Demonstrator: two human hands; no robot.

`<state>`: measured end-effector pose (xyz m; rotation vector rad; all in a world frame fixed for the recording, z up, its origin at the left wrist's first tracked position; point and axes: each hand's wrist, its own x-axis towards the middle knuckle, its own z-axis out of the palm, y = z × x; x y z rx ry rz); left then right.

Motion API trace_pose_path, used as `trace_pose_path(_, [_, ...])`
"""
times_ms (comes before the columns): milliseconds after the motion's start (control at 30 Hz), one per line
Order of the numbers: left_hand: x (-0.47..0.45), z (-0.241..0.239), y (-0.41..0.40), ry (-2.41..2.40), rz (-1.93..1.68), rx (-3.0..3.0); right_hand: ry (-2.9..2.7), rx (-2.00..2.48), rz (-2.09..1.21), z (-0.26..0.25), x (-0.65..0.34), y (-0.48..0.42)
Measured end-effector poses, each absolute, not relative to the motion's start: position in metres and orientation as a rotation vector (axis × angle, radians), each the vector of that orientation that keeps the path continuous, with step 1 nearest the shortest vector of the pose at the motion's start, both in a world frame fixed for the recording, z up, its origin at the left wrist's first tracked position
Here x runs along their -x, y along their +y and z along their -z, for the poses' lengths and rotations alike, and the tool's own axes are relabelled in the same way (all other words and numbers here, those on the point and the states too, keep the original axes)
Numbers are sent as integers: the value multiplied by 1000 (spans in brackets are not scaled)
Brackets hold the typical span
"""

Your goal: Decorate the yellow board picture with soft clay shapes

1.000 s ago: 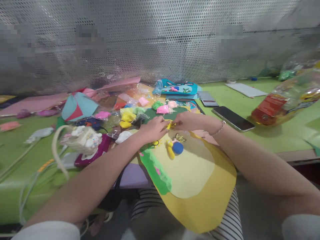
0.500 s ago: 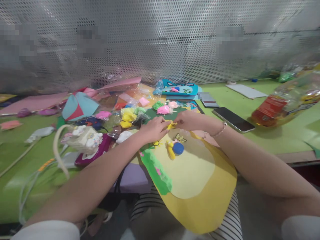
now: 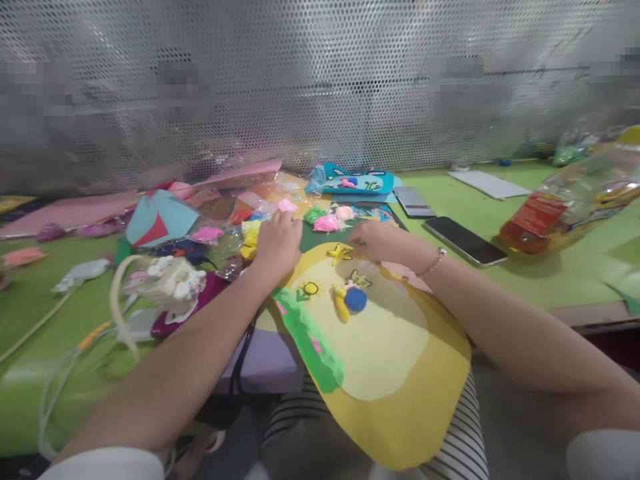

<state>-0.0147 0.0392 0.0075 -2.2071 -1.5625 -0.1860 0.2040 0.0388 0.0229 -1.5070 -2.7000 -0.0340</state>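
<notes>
A yellow card [image 3: 400, 393] lies across my lap and the table edge. It carries a green clay strip [image 3: 307, 340], a blue clay ball [image 3: 355, 299], a yellow clay roll [image 3: 342, 305] and a small yellow clay star [image 3: 339, 253]. My left hand [image 3: 277, 243] lies knuckles up over the yellow clay lumps [image 3: 250, 241] left of the card, fingers curled down, with whatever they grip hidden. My right hand [image 3: 374, 240] rests just right of the star with its fingers curled in, holding nothing that I can see.
Bagged clay lumps in pink [image 3: 326, 222], green and other colours crowd the green table [image 3: 545, 280] behind the card. A phone [image 3: 465, 241] lies to the right, and a plastic bag [image 3: 570, 200] further right. A white toy pouch [image 3: 167, 283] sits at left. A perforated metal screen [image 3: 320, 80] stands behind.
Both hands were pinching a yellow clay piece together. Now the star lies on the card, my left hand has moved left to the yellow lumps, and my right hand stays beside the star.
</notes>
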Motion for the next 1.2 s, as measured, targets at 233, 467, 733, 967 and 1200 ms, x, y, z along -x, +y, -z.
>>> trace_pose_path(233, [20, -8, 41, -1800, -36, 2199, -2614, 1579, 28, -20, -204, 44])
trace_pose_path(467, [21, -5, 42, -1818, 18, 2208, -2592, 1523, -23, -18, -201, 42])
trace_pose_path(733, [14, -2, 37, -1787, 120, 2228, -2578, 1153, -13, 3, -195, 42])
trace_pose_path(967, [13, 6, 35, -1753, 67, 2254, -2527, 1308, -100, 16, -182, 34])
trace_pose_path(1200, [13, 6, 35, -1729, 47, 2250, -2526, 1365, -185, 16, -180, 36])
